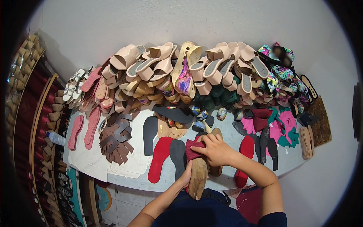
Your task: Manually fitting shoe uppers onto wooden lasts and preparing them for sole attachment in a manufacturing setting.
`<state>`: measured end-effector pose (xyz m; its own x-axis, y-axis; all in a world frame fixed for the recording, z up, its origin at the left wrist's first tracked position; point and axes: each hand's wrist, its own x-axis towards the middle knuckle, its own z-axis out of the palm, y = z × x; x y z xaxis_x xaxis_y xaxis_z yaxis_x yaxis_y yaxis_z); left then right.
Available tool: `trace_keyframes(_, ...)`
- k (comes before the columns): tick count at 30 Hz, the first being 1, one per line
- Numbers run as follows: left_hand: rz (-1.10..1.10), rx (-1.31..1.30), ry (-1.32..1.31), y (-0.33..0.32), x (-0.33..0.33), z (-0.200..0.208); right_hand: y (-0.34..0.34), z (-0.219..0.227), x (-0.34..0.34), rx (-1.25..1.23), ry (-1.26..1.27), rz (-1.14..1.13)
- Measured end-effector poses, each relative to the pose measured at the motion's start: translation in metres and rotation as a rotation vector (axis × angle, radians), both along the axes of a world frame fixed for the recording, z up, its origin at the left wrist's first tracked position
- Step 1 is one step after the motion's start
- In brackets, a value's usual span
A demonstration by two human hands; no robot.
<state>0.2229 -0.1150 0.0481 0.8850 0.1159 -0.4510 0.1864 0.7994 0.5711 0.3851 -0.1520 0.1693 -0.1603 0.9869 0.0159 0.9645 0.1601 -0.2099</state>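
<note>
A wooden shoe last is held near my body, its heel end toward me. My left hand is wrapped round its left side. Over the toe part lies a dark red shoe upper, and my right hand presses its fingers on that upper from the right. A strip of red shows along the last's left edge, beside my left fingers. Partly hidden below my right hand is another wooden last on the table.
Red insoles and black soles lie on the grey table. Brown strap pieces sit left, pink and green scraps right. Finished beige heeled sandals pile along the wall. Shelves of lasts stand at left.
</note>
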Motion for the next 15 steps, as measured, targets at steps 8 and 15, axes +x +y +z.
trace_keyframes(8,0.033,-0.237,-0.295,0.003,-0.008,0.008,-0.021,-0.013,0.001,0.119,0.084,-0.099)
trace_keyframes(15,0.061,-0.158,-0.122,0.002,0.000,0.012,-0.033,-0.037,0.012,0.167,0.709,-0.145)
